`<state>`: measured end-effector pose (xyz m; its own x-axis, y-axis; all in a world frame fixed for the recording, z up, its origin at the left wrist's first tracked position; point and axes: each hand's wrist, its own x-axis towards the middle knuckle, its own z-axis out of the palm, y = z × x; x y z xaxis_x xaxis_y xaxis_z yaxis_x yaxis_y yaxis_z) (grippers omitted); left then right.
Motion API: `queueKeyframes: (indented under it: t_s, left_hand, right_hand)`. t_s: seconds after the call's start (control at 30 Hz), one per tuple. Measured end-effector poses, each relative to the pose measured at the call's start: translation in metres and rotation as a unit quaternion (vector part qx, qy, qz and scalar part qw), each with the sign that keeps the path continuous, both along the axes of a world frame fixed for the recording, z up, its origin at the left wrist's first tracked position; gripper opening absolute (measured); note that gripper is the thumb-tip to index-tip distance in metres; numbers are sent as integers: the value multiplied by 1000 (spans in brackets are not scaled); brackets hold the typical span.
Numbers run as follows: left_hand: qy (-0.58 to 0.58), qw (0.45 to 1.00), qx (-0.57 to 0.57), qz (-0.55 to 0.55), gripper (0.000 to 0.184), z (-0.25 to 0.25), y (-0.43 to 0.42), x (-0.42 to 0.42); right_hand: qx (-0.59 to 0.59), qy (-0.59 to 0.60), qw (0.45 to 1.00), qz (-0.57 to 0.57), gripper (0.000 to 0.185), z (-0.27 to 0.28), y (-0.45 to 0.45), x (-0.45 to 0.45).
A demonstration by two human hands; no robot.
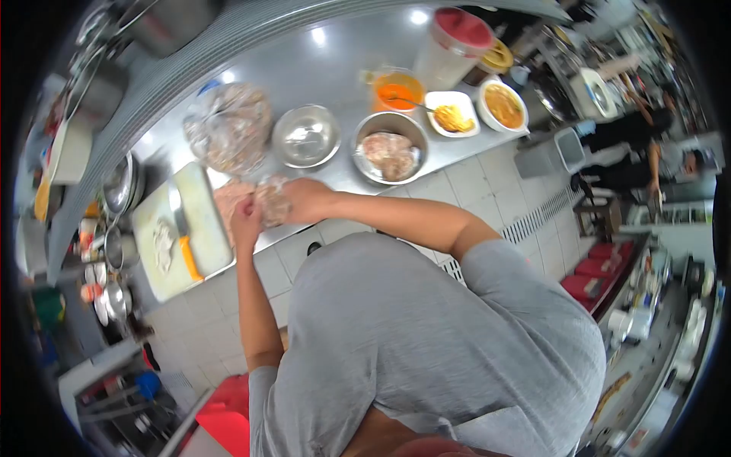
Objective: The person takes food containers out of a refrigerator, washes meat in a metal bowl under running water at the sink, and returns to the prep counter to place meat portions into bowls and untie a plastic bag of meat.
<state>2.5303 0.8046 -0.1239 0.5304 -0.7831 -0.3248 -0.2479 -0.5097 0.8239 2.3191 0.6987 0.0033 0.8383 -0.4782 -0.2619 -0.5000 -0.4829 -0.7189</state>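
At the counter's front edge, my left hand (245, 221) pinches a clear plastic bag of pinkish raw meat (272, 204). My right hand (303, 201) grips the same bag from the other side, its fingers partly hidden. More pinkish meat (226, 199) lies just left of the bag, beside a white cutting board (152, 221). On the board rest a knife with a yellow handle (185, 236) and some pale scraps (163, 245). Behind my hands sit a large clear bag of meat (228, 126) and a steel bowl (306, 135). A steel pot (364, 169) to the right contains bagged meat (388, 152).
Along the counter's right part stand an orange-filled container (396, 90), a white bowl of yellow food (452, 116), a white tub (502, 105) and a tall bucket (453, 49). A grey bin (550, 156) stands on the floor. Another person (636, 171) is at far right.
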Motion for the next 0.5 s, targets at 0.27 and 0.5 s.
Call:
queueKeyframes:
  t_s: [0.27, 0.5]
  left_hand:
    - [-293, 932, -133, -165, 25, -36, 21, 53]
    - [133, 957, 96, -240, 40, 46, 122, -16]
  right_hand:
    - [-239, -127, 889, 370, 33, 120, 11, 80]
    - [104, -398, 912, 5, 36, 77, 18, -169]
